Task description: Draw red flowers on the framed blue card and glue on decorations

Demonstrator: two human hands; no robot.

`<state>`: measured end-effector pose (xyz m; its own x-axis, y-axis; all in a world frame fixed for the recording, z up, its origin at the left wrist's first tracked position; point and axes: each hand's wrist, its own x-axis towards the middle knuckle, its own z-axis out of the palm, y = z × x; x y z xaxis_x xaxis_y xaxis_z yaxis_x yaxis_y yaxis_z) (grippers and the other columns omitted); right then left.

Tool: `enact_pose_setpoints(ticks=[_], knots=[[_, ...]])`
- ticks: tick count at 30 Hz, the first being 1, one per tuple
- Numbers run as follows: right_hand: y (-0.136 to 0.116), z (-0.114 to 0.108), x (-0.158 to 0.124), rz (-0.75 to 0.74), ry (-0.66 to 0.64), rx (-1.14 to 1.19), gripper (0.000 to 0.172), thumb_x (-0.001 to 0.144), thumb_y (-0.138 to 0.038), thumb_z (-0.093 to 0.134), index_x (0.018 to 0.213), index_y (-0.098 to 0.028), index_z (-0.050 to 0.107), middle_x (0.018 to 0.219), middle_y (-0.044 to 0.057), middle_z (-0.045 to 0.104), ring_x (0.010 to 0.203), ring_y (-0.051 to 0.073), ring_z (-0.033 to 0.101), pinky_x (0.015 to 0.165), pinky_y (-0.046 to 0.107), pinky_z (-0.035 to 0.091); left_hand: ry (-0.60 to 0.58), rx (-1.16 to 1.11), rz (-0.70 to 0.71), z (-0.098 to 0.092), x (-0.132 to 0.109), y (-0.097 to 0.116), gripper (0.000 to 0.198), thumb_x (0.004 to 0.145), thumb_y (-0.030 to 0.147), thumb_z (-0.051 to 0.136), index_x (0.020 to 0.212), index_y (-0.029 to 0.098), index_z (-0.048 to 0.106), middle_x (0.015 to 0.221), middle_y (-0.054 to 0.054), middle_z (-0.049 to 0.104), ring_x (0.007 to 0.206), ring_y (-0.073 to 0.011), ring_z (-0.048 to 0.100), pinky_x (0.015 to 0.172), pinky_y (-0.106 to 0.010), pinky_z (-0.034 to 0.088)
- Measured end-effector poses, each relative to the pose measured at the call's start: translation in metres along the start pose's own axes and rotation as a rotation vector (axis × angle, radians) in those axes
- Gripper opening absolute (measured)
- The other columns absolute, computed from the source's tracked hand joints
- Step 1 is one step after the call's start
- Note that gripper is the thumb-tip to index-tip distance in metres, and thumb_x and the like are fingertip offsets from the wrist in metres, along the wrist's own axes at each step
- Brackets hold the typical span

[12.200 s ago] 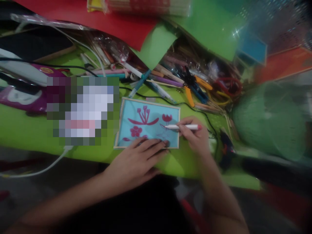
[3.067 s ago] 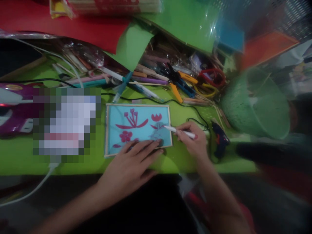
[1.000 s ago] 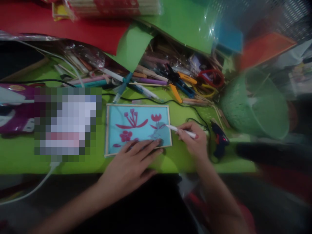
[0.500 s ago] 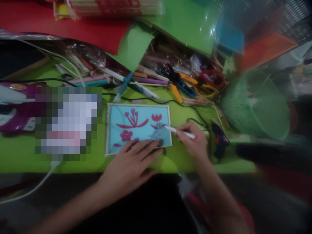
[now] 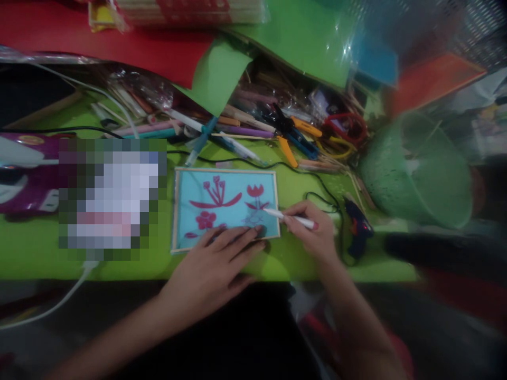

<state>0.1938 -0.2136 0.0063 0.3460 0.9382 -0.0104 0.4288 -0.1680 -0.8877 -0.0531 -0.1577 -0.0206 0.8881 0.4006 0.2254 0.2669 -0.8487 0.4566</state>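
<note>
Picture (image 5: 225, 208): small blue panel w/ red flower shapes in a thin pale frame. It lies flat on the green desk (image 5: 35, 258), near the front edge, approx. centre of view.

Left hand (image 5: 214, 264) is open and flat, palm down. Its fingers (image 5: 237, 237) are spread over the picture's lower edge and bottom right corner, pressing on it, not gripping. Right hand (image 5: 312, 237) is closed in a writing grip on a white pen (image 5: 275, 214). The pen tip sits on the blue surface near the right edge, below the small red tulip. This hand rests on the desk just beside the frame.

Handling, as a guess: the picture looks light and fairly stiff, so it would likely slide on the smooth desk w/o a hand pinning it. The frame strips look thin, prob. fragile at the corners. Best hold is on the frame edges, not the blue face, since the marks may smear. The pen is light and rigid, held low near the tip.

Around: a glue gun (image 5: 358, 232) just right of the right hand, a green basket (image 5: 420, 179) beyond it. A black cable (image 5: 237, 162) runs along the picture's top edge. Behind are pens, pliers (image 5: 295, 138) and misc. sticks in a heap, w/ red and green paper sheets at the back. Left of the picture is a blurred-out patch, contents unreadable.
</note>
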Motion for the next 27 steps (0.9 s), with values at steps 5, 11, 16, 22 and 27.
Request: enact_pose_setpoints(ticks=[5,11,16,22,27], knots=[[-0.0004,0.0003,-0.0003,0.001,-0.004,0.008,0.006,0.084,-0.027,0.074,0.085,-0.021,0.074,0.07,-0.001,0.071,0.058,0.011,0.059,0.051,0.022,0.043,-0.002,0.001,-0.012,0.0,-0.0006,0.0006,0.044,0.104,0.043,0.058,0.144,0.027,0.059,0.157,0.002,0.058,0.134,-0.0256,0.057,0.112,-0.046,0.035],[0.0014,0.0013,-0.0009,0.032,0.043,0.015,0.007,0.084,-0.028,0.074,0.084,-0.021,0.073,0.068,-0.002,0.07,0.057,0.011,0.057,0.052,0.023,0.042,0.002,0.013,0.004,0.0,0.0,-0.0005,0.043,0.103,0.04,0.059,0.144,0.026,0.06,0.156,0.0,0.059,0.133,-0.0259,0.057,0.112,-0.047,0.037],[0.0027,0.0008,-0.001,0.072,0.074,0.026,0.009,0.084,-0.029,0.073,0.084,-0.02,0.073,0.069,-0.001,0.07,0.057,0.012,0.056,0.052,0.024,0.042,-0.011,-0.003,-0.015,0.0003,-0.001,-0.0004,0.045,0.102,0.042,0.062,0.144,0.027,0.06,0.158,0.002,0.056,0.134,-0.0255,0.056,0.114,-0.047,0.036],[0.0052,-0.0003,-0.001,0.091,0.107,0.017,0.011,0.085,-0.031,0.073,0.084,-0.02,0.073,0.07,0.0,0.07,0.059,0.013,0.057,0.054,0.025,0.042,-0.02,-0.002,-0.001,-0.0009,0.0006,-0.0006,0.046,0.101,0.039,0.062,0.145,0.027,0.059,0.159,0.0,0.056,0.134,-0.0263,0.057,0.112,-0.047,0.038],[0.005,-0.0006,-0.0014,0.099,0.105,0.016,0.011,0.085,-0.031,0.073,0.084,-0.02,0.073,0.07,0.0,0.069,0.059,0.013,0.056,0.054,0.025,0.042,-0.011,0.003,0.004,-0.0027,0.0,-0.0005,0.045,0.101,0.036,0.062,0.144,0.026,0.06,0.158,-0.001,0.057,0.133,-0.0268,0.058,0.112,-0.046,0.039]])
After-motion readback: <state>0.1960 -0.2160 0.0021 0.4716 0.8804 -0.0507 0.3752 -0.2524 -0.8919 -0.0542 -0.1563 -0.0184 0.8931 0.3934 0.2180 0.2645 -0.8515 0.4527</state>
